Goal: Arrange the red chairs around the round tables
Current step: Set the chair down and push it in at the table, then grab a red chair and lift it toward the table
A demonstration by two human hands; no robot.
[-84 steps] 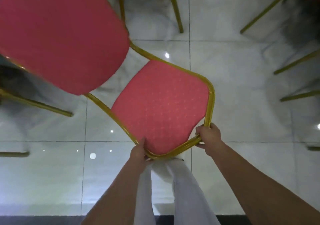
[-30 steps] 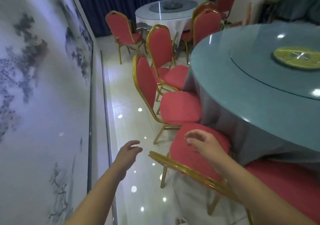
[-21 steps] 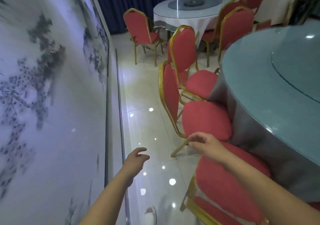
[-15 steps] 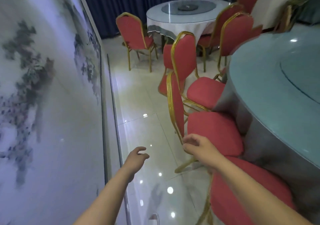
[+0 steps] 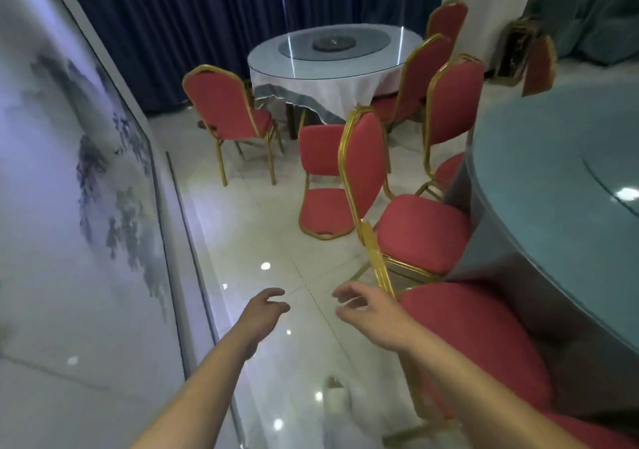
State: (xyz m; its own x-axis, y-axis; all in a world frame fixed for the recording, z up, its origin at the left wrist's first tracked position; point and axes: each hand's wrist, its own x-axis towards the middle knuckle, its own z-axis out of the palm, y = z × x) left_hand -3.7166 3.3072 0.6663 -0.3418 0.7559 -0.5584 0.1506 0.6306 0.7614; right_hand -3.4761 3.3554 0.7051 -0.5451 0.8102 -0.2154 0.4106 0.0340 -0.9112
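The left hand (image 5: pixel 266 307) and right hand (image 5: pixel 363 310) are hovering out over the floor (image 5: pixel 242 227). Both are holding nothing, with fingers loosely curled and spread. The stray chair (image 5: pixel 321 179) is standing upright straight ahead of them, well apart, in the aisle between the far table (image 5: pixel 311 82) and the near table (image 5: pixel 553 206), touching neither. Its seat is pointing toward the person and its back toward the far table, so it is facing away from that table. It is lying almost midway between the lines of the two hands, with the right hand looking slightly nearer. The next move is probably calling for a step forward, a two-handed grip on the backrest or seat rim, and then a turn.

A tucked chair (image 5: pixel 422 231) is sitting just right of the right hand, its seat partly under the near table's skirt and its rear leg close to the fingers. The chairs are showing padded red fabric, rounded backs and thin gold metal tubing. The floor is glossy pale tile, likely letting the legs slide. The near table is showing a smooth, shiny teal top.
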